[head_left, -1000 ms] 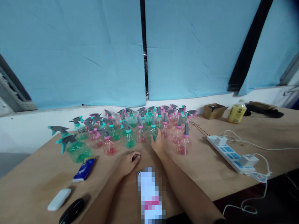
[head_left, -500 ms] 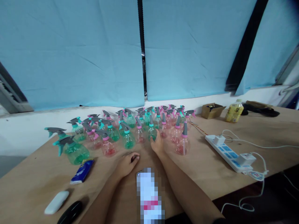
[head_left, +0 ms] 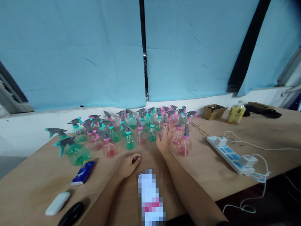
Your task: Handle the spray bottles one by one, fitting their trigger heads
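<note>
My right hand [head_left: 164, 140] is at the front of a pink spray bottle [head_left: 165, 119], its fingers apart and covering most of the bottle's body; whether they touch it is unclear. Just left of that hand stands a green spray bottle [head_left: 152, 133], upright. My left hand [head_left: 129, 164] rests on the table with fingers curled; a dark spot shows inside them, too small to name. Nearby, more spray bottles stand in rows, among them a green one [head_left: 129, 141] and a pink one [head_left: 110, 148] with grey triggers.
A phone [head_left: 150, 197], blurred out, lies between my forearms. To the left are a blue packet [head_left: 83, 172], a white case [head_left: 57, 203] and a black case [head_left: 71, 214]. A power strip [head_left: 229, 153] with cords, a small carton [head_left: 213, 112] and a yellow-labelled drink bottle [head_left: 235, 113] occupy the right.
My right hand has let go of the green spray bottle and shifted right to the pink one beside it. The left hand has stayed in place.
</note>
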Demonstrator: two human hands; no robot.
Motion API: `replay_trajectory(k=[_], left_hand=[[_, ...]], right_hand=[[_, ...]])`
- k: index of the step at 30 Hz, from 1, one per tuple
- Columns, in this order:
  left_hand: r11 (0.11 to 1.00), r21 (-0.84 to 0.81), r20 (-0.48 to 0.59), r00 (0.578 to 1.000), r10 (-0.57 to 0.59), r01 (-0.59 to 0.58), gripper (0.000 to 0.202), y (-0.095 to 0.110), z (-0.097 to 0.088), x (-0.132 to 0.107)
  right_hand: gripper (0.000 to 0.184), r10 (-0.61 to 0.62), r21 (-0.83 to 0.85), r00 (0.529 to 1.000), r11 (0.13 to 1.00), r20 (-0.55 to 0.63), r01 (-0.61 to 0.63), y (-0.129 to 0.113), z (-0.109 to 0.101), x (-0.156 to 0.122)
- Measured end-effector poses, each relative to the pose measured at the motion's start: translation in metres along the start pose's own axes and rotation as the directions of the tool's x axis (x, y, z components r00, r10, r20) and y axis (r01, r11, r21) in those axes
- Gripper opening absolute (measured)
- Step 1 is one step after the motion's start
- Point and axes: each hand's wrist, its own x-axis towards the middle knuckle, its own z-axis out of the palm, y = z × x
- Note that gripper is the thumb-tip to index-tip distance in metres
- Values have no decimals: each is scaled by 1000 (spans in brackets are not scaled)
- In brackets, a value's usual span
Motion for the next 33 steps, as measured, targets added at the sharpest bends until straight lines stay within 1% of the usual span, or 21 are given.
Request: replay_trajectory(k=[2,6,10,13,17,22,27,33], left_hand=[[1000,1,-4,1000,-3,3,33,0,1,0],[1000,4,-7,1000,4,-4,31,-1,1,0],[1000,6,9,1000,1,-2,32,0,-1,-1],[1000,14,6,1000,2,-2,31,1,-1,-1],[1000,13,0,1000,5,-5,32,2,-1,-2],[1000,16,4,1000,4,-4,33,1,0,-1],[1000,18,-9,1000,10,-10,34,-1,1,-2],[1000,4,-3,1000,10,-10,33,-2,1,-2]], right_hand=[[59,-26,-34,1000,999,17,26,2,0,2],[56,-36,-79,997,996,65,41,13,9,3],[54,2,-67,996,998,94,5,26,18,4],[55,29,-72,993,997,113,-21,31,21,6],[50,36,-89,993,996,115,-25,32,20,7],[47,46,-119,995,992,84,-36,26,16,6],[55,25,-119,997,993,68,-16,25,15,7],[59,1,-105,992,994,125,13,36,19,11]])
